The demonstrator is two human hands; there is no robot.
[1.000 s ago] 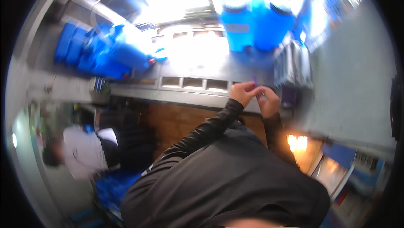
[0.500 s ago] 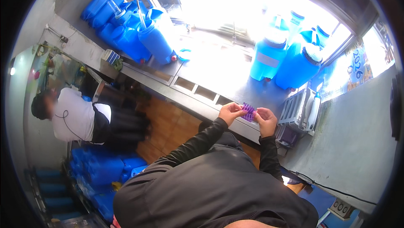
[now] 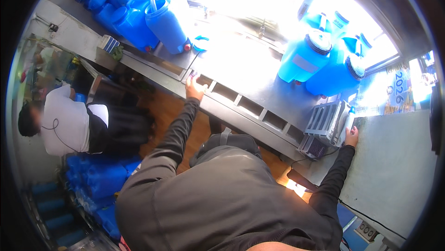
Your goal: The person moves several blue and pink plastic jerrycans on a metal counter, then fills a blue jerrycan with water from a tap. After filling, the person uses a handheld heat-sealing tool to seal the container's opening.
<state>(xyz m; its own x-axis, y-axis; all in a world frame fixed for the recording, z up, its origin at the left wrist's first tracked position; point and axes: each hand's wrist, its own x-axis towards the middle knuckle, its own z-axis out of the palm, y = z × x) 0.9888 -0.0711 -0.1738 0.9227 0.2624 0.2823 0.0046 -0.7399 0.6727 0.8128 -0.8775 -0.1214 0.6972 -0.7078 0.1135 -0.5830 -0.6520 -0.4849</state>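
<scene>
My left hand is stretched out to the counter's front edge, over the left end of a row of open compartments. Its thumb and fingers are apart. A small purple tint shows at the fingertips, too small to name. Far to the right, my right hand is closed round the lower end of a slim white bottle with a blue top. This bottle stands beside a grey slatted plastic rack. Part of the right fingers is hidden behind the hand.
Blue water containers stand at the counter's left, one open jug with a hose in it, and at its right, a capped container among them. A blue ring lies on the counter. At the left, a person in white stands near stacked blue containers.
My hands have parted from the purple plastic piece they held together. The left has moved left to the compartments; the right has gone right and taken hold of the white bottle.
</scene>
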